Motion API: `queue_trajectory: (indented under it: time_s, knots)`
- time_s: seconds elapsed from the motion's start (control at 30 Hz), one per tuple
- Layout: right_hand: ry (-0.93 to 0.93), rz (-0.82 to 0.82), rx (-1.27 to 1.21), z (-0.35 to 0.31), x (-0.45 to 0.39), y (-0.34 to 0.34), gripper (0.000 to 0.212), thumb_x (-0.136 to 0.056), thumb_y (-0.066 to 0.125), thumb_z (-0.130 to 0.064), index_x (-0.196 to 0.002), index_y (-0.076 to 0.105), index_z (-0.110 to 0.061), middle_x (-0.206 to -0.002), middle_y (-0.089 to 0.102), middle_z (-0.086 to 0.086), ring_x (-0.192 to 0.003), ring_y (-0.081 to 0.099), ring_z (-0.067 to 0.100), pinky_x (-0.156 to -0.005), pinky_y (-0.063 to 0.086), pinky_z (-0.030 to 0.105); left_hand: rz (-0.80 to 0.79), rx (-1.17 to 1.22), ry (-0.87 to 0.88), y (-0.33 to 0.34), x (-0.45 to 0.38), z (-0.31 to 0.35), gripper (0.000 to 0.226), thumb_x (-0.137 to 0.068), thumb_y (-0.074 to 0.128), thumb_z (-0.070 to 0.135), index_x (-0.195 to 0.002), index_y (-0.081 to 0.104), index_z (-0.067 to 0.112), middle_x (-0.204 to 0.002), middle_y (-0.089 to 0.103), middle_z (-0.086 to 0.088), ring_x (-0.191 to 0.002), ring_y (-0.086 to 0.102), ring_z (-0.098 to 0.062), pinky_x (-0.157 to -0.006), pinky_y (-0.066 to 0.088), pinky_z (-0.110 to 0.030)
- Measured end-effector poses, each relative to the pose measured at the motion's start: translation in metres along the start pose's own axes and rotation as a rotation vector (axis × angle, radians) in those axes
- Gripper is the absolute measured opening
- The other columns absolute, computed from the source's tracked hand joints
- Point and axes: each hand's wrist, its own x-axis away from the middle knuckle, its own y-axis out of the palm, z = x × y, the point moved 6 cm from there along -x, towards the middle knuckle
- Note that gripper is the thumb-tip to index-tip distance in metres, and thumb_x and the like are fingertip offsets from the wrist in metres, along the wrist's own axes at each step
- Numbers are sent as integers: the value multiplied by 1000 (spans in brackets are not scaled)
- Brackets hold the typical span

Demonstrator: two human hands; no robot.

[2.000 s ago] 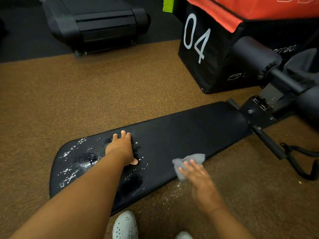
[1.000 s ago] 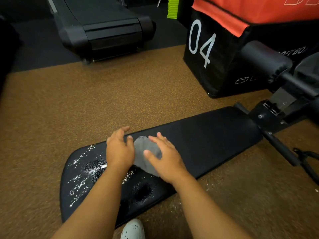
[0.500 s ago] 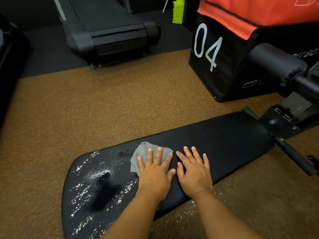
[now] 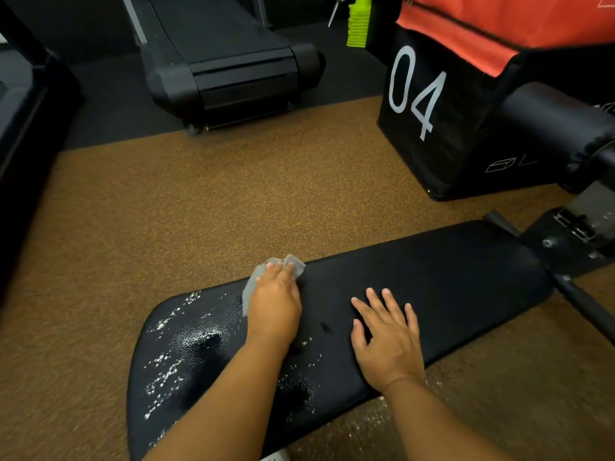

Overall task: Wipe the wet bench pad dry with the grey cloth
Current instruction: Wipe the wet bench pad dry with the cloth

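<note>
- Left hand (image 4: 274, 302) pressed flat on grey cloth (image 4: 253, 287), at far edge of bench pad (image 4: 449, 277).
- Right hand (image 4: 387, 341) fingers spread, flat on pad, holding nothing.
- Water drops (image 4: 173, 364) left of left hand.

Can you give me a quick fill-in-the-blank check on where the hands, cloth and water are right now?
1. The grey cloth lies under the ____ hand.
2. The right hand rests flat on the bench pad and holds ____.
3. Most of the remaining water droplets sit to the ____ of the cloth.
4. The black box behind the pad bears the number ____.

Missing words: left; nothing; left; 04
</note>
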Motion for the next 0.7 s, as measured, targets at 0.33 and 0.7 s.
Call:
queue_trajectory:
  time_s: [0.33,0.7]
  knots:
    - [-3,-7,1,1,0,0,51,-88,25,-48,-132,49,-39,-148,39,-12,-143,19,12,-115,4,42,-372,-353,101,41,15,0,50,-102,22,38,-150,11,30,-160,3,0,-146,-5,-26,-117,2,-48]
    - [-2,2,16,2,-1,1,50,-88,26,-47,-131,51,-39,-146,42,-11,-142,22,12,-114,6,42,-363,-318,280,60,6,29,52,-99,32,15,-149,18,8,-157,16,-10,-146,8,-26,-118,12,-41]
